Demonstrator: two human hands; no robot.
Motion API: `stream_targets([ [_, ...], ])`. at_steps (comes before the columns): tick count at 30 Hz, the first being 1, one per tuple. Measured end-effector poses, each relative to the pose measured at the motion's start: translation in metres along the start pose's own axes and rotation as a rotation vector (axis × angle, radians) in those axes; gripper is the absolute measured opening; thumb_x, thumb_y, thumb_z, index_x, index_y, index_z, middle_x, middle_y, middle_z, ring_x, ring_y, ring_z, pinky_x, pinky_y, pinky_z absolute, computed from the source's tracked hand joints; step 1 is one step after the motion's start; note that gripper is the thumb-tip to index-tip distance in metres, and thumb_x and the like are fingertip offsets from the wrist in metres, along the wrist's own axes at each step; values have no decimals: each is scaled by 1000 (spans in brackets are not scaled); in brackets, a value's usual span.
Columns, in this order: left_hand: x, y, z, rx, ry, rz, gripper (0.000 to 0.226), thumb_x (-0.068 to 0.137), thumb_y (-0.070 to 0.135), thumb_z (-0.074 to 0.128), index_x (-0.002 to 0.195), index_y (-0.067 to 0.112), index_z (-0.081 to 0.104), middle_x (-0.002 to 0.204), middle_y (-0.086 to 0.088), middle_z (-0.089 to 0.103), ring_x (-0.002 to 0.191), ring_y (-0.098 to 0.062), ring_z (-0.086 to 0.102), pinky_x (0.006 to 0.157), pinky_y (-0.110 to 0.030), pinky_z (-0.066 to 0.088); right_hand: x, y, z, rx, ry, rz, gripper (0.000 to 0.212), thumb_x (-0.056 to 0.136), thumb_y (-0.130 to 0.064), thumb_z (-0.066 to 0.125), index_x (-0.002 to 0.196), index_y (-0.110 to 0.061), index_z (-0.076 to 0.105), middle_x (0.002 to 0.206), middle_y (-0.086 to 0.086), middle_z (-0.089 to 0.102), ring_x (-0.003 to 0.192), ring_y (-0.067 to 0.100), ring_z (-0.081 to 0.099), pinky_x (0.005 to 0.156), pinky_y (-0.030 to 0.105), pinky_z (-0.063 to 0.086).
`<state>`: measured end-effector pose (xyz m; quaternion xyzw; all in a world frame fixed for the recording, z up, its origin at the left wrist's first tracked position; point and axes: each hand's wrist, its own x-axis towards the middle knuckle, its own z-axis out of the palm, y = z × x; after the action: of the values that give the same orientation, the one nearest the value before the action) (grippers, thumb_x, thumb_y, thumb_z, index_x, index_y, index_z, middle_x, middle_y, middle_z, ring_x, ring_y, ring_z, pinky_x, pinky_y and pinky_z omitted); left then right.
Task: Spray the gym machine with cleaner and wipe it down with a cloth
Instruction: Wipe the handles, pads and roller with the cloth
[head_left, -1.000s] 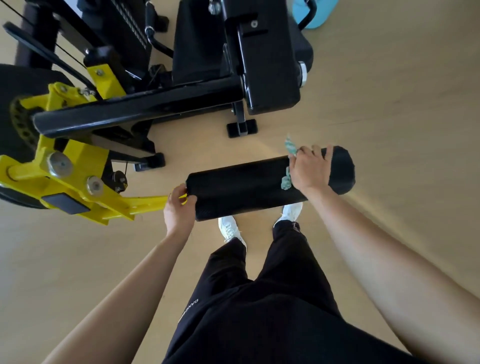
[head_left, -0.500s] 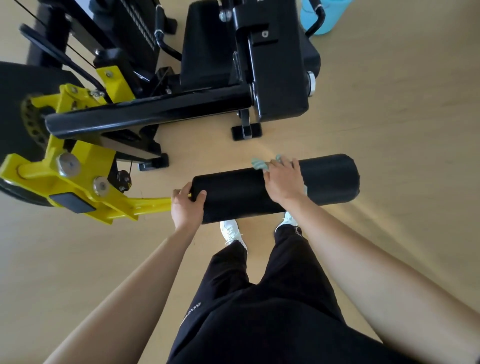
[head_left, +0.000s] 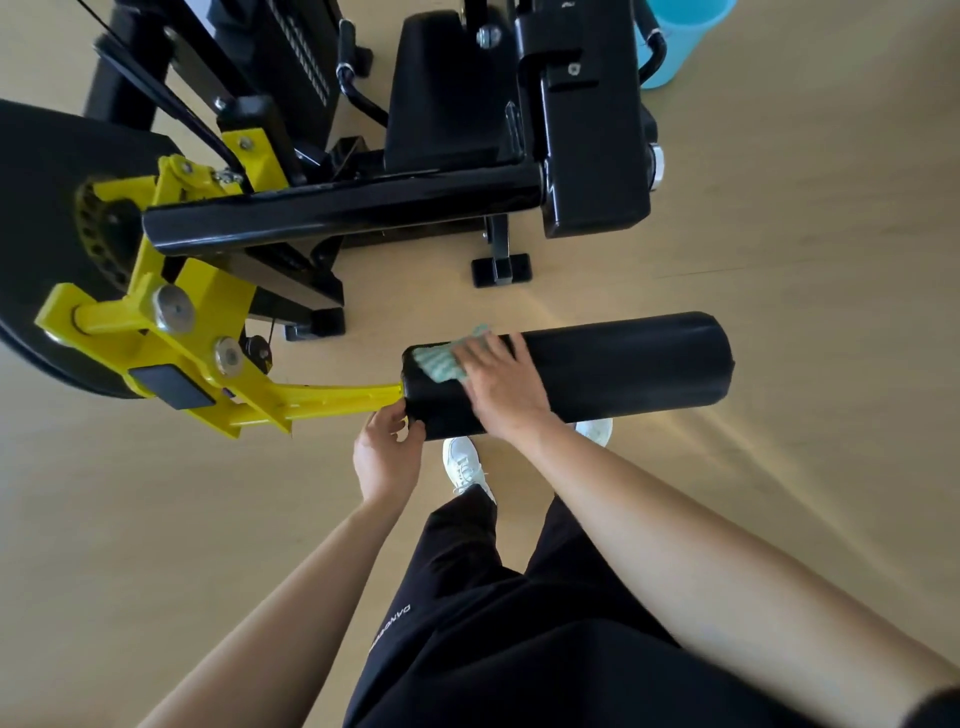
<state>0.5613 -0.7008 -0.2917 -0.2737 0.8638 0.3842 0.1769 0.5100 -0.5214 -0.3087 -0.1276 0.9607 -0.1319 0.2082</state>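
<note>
Only writing I can spot is the white print down my black trousers (head_left: 467, 665). It starts "DANC" and the rest is too small to read. No brand showing on the gym machine (head_left: 363, 208) from up here.

My right hand (head_left: 501, 384) is spread flat, fingers straight, pressing the green-and-white cloth (head_left: 441, 361) onto the top of the black roller pad (head_left: 623, 364). A second ago it was out near the pad's far right end; now hand and cloth have slid across to the left end, with the cloth poking out past my fingertips.

My left hand (head_left: 387, 457) hasn't budged. It's still curled round the pad's left end, right where the yellow arm (head_left: 332, 402) goes in. There's a blue tub (head_left: 680, 36) on the floor behind the machine.
</note>
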Motion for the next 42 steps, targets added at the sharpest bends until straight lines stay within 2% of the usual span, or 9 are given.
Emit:
stream_targets([
  [4,7,7,-8,83,-18,-19,30,92,24,64,120,17,71,111,-2,74,102,-27,67,88,-38,53,-31,71,-12,-55,61,265,46,106,-32,38,149,-18,46,154,2,50,150,27,36,127,58,14],
  [9,7,19,-8,205,-18,-39,28,92,28,61,116,16,67,111,-6,72,102,-33,64,80,-35,46,-77,160,-29,-87,30,581,49,109,-29,36,158,-22,33,165,-3,33,156,30,21,126,60,5],
  [14,-26,36,8,265,37,8,51,87,26,68,135,16,56,140,-12,50,127,-36,43,102,-48,40,-111,213,-34,66,66,771,52,109,-25,37,161,-21,29,168,-2,29,148,31,32,119,53,23],
  [17,-64,63,33,187,-36,93,50,88,19,69,136,19,55,141,-4,47,131,-30,40,107,-44,38,-134,241,-33,317,190,927,30,105,-21,41,128,-13,60,129,17,66,113,41,61,91,45,46],
  [19,-85,84,57,133,-126,147,41,91,18,67,131,23,59,136,2,51,130,-24,43,104,-38,40,-154,260,-37,483,260,996,25,105,-20,43,112,-7,63,113,22,69,102,43,63,78,41,42],
  [25,-136,180,161,6,-362,226,22,96,19,65,113,32,67,119,8,65,114,-10,59,95,-29,49,-210,305,-69,996,390,906,26,103,-18,54,100,5,67,84,19,63,73,24,50,61,35,35],
  [29,-173,242,236,-44,-474,218,24,94,20,69,116,29,69,114,11,69,114,-11,63,99,-33,53,-249,336,-89,1347,382,749,15,100,-9,61,94,-15,73,86,5,71,71,15,65,66,27,50],
  [36,-209,317,317,-50,-826,345,77,84,32,83,150,39,43,139,12,53,121,-12,59,94,-27,52,-281,395,-128,1607,423,592,14,96,0,66,106,-7,73,105,21,75,92,31,72,78,41,56],
  [42,-188,375,355,-183,-748,393,11,93,12,75,104,11,72,89,-1,75,78,-8,69,77,-29,56,-262,444,-163,1563,466,652,14,84,-7,74,90,-19,69,87,3,71,80,17,67,68,27,52],
])
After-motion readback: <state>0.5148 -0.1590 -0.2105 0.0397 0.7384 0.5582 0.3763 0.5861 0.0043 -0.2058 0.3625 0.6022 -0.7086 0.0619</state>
